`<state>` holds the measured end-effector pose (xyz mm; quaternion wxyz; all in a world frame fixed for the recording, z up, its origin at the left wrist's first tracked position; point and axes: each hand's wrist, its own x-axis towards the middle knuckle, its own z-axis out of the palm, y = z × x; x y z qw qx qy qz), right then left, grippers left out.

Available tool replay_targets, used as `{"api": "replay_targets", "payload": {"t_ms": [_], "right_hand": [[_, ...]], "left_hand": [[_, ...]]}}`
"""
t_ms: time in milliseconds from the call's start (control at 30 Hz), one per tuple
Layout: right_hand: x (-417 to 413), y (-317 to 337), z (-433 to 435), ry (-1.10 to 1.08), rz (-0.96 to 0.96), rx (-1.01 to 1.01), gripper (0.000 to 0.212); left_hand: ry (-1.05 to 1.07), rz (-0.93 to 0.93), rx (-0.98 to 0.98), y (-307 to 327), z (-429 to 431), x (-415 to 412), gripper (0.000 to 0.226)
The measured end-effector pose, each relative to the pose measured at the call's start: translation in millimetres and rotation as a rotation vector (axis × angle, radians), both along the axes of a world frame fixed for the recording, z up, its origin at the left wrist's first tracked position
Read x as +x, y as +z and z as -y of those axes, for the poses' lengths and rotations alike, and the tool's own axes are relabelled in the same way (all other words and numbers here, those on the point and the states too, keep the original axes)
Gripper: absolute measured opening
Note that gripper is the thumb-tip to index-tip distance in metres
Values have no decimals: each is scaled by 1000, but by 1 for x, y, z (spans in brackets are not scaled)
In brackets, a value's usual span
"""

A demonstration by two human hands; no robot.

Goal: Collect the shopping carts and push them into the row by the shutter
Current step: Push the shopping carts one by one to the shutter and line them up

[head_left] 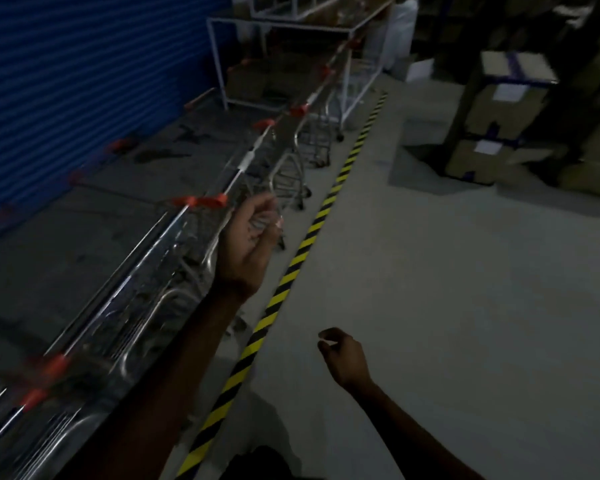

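A long row of nested metal shopping carts with red handle ends runs diagonally from the lower left toward the far middle, beside the blue roller shutter. My left hand hovers just right of the row, palm up, fingers loosely curled, holding nothing. My right hand hangs over the bare floor, fingers loosely curled and empty. The picture is dim and blurred.
A yellow-and-black striped tape line marks the floor along the carts' right side. A white metal rack with boxes stands at the row's far end. Stacked cardboard boxes sit at the right. Grey concrete floor lies between.
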<state>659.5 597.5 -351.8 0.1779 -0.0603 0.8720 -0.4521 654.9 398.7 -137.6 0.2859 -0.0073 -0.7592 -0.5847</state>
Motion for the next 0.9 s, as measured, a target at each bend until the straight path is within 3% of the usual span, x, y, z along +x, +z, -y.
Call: {"api": "replay_targets", "payload": {"t_ms": [233, 400, 600, 767, 833, 900], "right_hand": [[-118, 44, -35, -211, -109, -140, 21], [-235, 96, -39, -270, -276, -235, 20], [-347, 169, -26, -250, -415, -343, 20], [-421, 216, -17, -238, -578, -436, 25], [-460, 212, -17, -255, -604, -424, 25], [-504, 196, -22, -295, -563, -392, 26]], "left_hand": [[-26, 295, 161, -95, -15, -113, 60], [-77, 472, 129, -155, -13, -207, 35], [-180, 817, 85, -227, 0, -319, 66], [-293, 840, -3, -261, 8, -404, 90], [-301, 834, -28, -263, 7, -446, 87], [-300, 829, -47, -250, -1, -491, 69]]}}
